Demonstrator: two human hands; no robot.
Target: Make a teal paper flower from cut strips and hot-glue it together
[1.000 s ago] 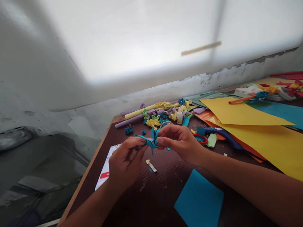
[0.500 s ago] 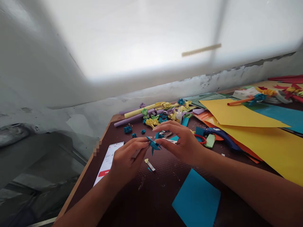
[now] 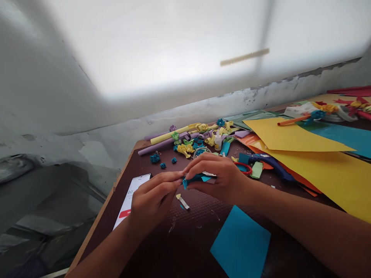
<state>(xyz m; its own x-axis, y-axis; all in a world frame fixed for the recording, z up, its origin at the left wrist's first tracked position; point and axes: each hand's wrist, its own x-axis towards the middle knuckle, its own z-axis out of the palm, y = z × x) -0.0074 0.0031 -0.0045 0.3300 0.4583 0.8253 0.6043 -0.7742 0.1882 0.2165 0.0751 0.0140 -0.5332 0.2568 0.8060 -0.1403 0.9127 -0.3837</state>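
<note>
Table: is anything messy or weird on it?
Yes. Paper crumbs and a cut scrap lie scattered on the table near the left hand and right hand, which pinch a folded teal paper. The phone lies right by the table's left edge. Nothing looks broken.

Phone [image 3: 131, 197], glue gun [image 3: 272, 165], yellow sheets [image 3: 292, 137]

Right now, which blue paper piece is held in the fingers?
The small folded blue piece, pinched between the left hand and right hand. The blue square lies flat on the table; the large blue sheet lies far right.
</note>
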